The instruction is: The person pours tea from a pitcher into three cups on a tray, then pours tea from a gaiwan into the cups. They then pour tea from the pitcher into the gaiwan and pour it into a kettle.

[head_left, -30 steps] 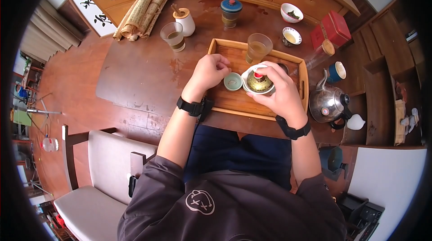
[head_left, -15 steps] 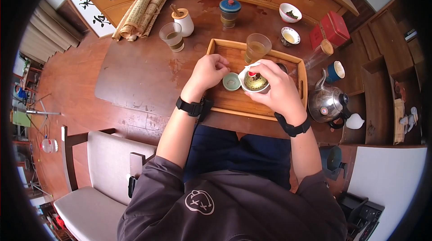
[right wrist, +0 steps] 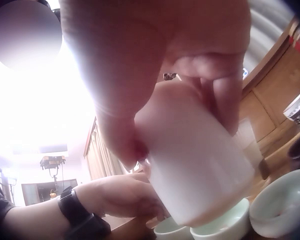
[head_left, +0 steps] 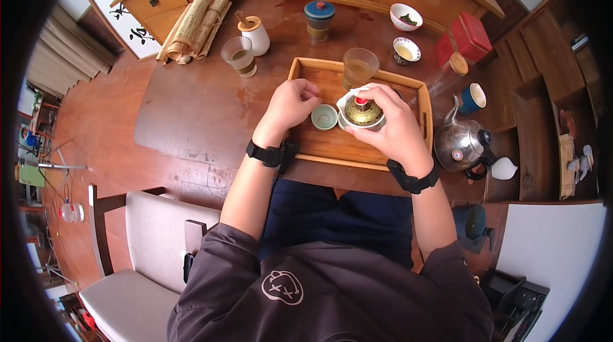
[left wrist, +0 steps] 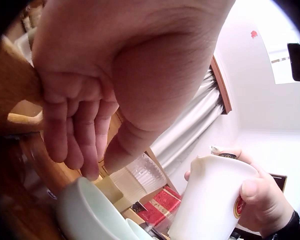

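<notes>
My right hand (head_left: pixel 399 124) grips a white spouted pitcher (head_left: pixel 342 112) over the wooden tray (head_left: pixel 319 148), fingers and thumb round its sides. From above, a yellow-green round surface with a red spot shows inside its rim. The left wrist view has the pitcher (left wrist: pixel 205 200) with a red-and-gold emblem; in the right wrist view the pitcher (right wrist: pixel 195 160) leans over several pale green cups (right wrist: pixel 280 202). Beside a pale green cup (head_left: pixel 324 117), my left hand (head_left: pixel 290 104) hangs with fingers loosely bent and holds nothing.
A glass (head_left: pixel 359 71) of brownish liquid stands at the tray's far side. Right of the tray are a steel kettle (head_left: pixel 460 144) and a red box (head_left: pixel 463 39). Farther back stand a blue-lidded cup (head_left: pixel 318 20), another glass (head_left: pixel 239 58) and two small bowls.
The head view has shifted a little, so the table things appear farther left. My right hand has tilted the pitcher slightly, changing how its rim and spout show. My left hand stays beside the cup.
</notes>
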`<action>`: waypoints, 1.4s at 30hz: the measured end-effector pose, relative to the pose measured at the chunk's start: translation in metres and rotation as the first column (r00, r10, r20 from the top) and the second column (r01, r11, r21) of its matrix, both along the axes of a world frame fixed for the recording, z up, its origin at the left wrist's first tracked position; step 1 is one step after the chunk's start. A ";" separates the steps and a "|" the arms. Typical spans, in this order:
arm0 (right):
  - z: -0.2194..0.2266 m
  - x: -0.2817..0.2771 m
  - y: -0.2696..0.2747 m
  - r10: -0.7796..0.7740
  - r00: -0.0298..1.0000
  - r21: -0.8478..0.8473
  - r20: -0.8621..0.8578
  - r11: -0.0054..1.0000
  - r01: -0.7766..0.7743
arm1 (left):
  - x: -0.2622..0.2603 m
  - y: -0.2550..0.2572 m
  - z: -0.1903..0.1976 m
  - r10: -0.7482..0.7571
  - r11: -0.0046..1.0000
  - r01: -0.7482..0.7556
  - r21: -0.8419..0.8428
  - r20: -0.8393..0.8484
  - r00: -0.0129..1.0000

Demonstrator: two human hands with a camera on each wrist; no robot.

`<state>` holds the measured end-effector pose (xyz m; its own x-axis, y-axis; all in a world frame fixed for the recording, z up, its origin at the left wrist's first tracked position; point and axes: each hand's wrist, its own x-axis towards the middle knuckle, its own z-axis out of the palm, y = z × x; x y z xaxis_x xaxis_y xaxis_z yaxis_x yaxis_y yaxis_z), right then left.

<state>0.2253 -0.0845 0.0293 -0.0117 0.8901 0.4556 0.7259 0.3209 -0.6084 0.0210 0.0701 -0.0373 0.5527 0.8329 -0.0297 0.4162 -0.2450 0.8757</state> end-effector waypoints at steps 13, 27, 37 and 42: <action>0.004 0.023 -0.016 -0.019 0.999 -0.072 0.036 0.997 0.021 | 0.036 -0.031 0.015 -0.304 0.889 0.373 0.266 -0.266 0.915; 0.006 0.028 -0.018 -0.015 0.997 -0.086 0.079 0.996 0.021 | 0.043 -0.033 0.017 -0.300 0.890 0.385 0.245 -0.321 0.898; 0.007 0.039 -0.031 -0.051 0.999 -0.073 -0.004 0.996 0.050 | 0.044 -0.031 0.017 -0.322 0.891 0.402 0.212 -0.330 0.888; 0.010 0.046 -0.037 -0.074 0.997 -0.102 0.028 0.992 0.077 | 0.055 -0.035 0.018 -0.302 0.893 0.395 0.215 -0.366 0.880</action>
<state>0.2708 -0.1216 0.0397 0.0472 0.9309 0.3622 0.7606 0.2016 -0.6172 0.0759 0.0355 -0.0197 0.8081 0.5869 -0.0501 0.4991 -0.6370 0.5875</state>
